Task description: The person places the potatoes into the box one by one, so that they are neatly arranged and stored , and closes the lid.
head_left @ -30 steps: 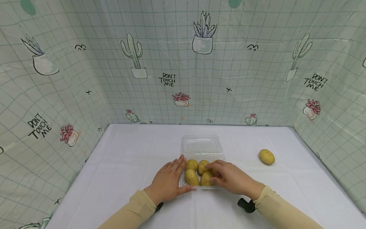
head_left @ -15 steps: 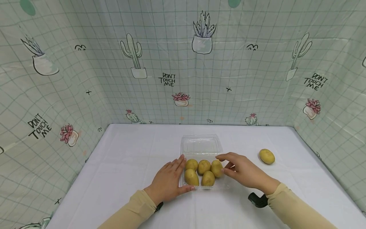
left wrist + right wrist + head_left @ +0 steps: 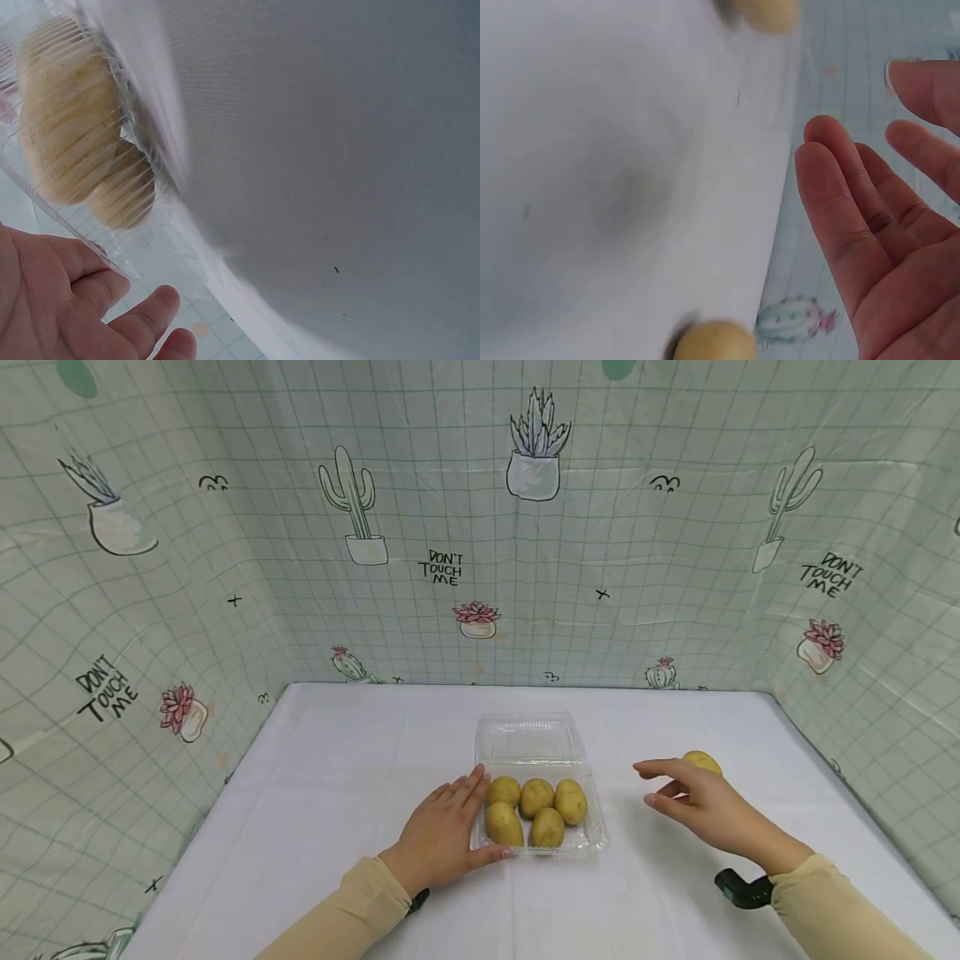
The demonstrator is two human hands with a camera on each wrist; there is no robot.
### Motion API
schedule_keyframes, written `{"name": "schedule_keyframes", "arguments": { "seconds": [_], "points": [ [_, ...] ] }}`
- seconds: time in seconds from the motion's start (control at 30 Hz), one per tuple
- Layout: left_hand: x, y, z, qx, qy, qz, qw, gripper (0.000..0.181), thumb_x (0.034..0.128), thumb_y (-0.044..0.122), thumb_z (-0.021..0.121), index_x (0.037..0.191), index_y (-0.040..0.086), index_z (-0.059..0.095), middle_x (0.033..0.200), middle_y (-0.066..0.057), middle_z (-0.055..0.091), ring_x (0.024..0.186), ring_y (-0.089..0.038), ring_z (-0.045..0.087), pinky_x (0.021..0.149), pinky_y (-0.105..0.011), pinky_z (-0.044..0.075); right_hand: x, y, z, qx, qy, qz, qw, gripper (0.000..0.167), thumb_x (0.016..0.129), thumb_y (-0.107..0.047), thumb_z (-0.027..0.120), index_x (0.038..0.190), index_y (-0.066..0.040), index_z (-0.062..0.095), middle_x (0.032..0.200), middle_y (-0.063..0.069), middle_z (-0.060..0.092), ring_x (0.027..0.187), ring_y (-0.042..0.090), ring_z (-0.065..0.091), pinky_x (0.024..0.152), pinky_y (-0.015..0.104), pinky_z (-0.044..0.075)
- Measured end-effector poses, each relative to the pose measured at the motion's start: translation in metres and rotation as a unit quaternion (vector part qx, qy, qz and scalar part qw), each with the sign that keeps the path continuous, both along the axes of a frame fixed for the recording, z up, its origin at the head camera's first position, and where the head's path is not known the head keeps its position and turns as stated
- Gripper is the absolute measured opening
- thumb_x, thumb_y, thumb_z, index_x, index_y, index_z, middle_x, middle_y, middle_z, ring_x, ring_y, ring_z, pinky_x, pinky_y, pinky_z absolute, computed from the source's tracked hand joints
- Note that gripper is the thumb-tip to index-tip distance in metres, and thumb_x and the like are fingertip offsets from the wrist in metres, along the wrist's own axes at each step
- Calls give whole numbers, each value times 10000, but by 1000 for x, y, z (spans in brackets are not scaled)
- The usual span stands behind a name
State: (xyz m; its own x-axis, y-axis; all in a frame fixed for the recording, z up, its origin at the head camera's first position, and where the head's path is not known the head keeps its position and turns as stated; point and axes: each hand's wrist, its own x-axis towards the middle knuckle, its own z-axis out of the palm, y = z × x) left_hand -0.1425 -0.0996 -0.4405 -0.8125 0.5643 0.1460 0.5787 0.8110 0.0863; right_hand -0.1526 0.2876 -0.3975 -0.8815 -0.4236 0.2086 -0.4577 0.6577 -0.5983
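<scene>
A clear plastic box (image 3: 592, 835) with its lid (image 3: 530, 739) laid back holds several yellow potatoes (image 3: 547, 828). My left hand (image 3: 438, 839) rests along the box's left side, fingers extended; the left wrist view shows the hand (image 3: 67, 300) by the ribbed wall and potatoes (image 3: 67, 112) behind it. My right hand (image 3: 701, 806) hangs over the cloth right of the box, holding nothing. It partly hides a single potato (image 3: 703, 761) behind it. In the right wrist view the hand (image 3: 892, 232) has its fingers relaxed, and a potato (image 3: 716, 343) shows at the bottom edge.
A white cloth (image 3: 337, 735) covers the table. Behind it and at both sides hangs a checked curtain (image 3: 600, 635) with cactus drawings. A black wrist mount (image 3: 742, 889) is under my right forearm.
My right hand has let go of a potato at the box's right end and moved right, in front of the single potato. The left hand has stayed in place.
</scene>
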Motion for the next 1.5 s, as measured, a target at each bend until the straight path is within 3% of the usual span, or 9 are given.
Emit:
{"name": "schedule_keyframes", "arguments": {
  "seconds": [0.13, 0.33, 0.57, 0.83, 1.13, 1.5],
  "points": [
    [0, 0, -1, -9, 26, 3, 10000, 1040, 883, 812, 372, 1552, 17, 317, 1613, -148, 248, 1411, -292, 378, 1121, -449, 343, 2, 24, -2, 192, 220, -346, 9990, 370, 960, -169, 698, 1319, -124, 622, 1245, 60, 629, 903, 87, 659, 738, 274, 564],
    [0, 0, -2, 6, 42, 20, 10000, 1045, 880, 816, 363, 1552, 17, 317, 1613, -149, 247, 1411, -298, 374, 1125, -451, 335, 1, 53, -2, 422, 154, -855, 9953, 411, 957, -194, 704, 1334, -63, 606, 1283, 162, 619, 921, 116, 645, 675, 259, 546],
    [-1, -1, -4, 26, 3, 36, 10000, 1049, 879, 822, 346, 1553, 18, 315, 1615, -147, 245, 1415, -295, 370, 1128, -448, 330, -7, 77, -9, 575, 166, -1234, 9906, 430, 955, -162, 700, 1355, -58, 581, 1304, 177, 602, 885, -3, 608, 652, 246, 532],
    [0, 0, -3, -6, -62, 41, 10000, 1045, 880, 820, 351, 1558, 27, 306, 1619, -137, 237, 1418, -294, 365, 1135, -442, 319, -17, 93, -22, 752, -76, -1543, 9851, 487, 965, -208, 686, 1389, -21, 537, 1333, 234, 550, 890, 179, 630, 617, 274, 508],
    [0, 0, -2, -29, -82, 50, 9999, 1047, 880, 820, 357, 1557, 24, 306, 1620, -133, 237, 1419, -289, 363, 1138, -442, 315, -24, 99, -36, 615, -411, -1444, 9868, 554, 990, -236, 658, 1452, -5, 458, 1369, 293, 504, 863, 171, 632, 670, 283, 516],
    [0, 0, -1, -40, -37, 47, 10000, 1047, 878, 819, 366, 1553, 20, 314, 1616, -135, 248, 1408, -300, 380, 1133, -441, 324, -31, 95, -45, 629, -407, -1350, 9880, 538, 993, -200, 643, 1453, -1, 447, 1385, 296, 491, 845, 178, 628, 676, 280, 510]
  ]
}}
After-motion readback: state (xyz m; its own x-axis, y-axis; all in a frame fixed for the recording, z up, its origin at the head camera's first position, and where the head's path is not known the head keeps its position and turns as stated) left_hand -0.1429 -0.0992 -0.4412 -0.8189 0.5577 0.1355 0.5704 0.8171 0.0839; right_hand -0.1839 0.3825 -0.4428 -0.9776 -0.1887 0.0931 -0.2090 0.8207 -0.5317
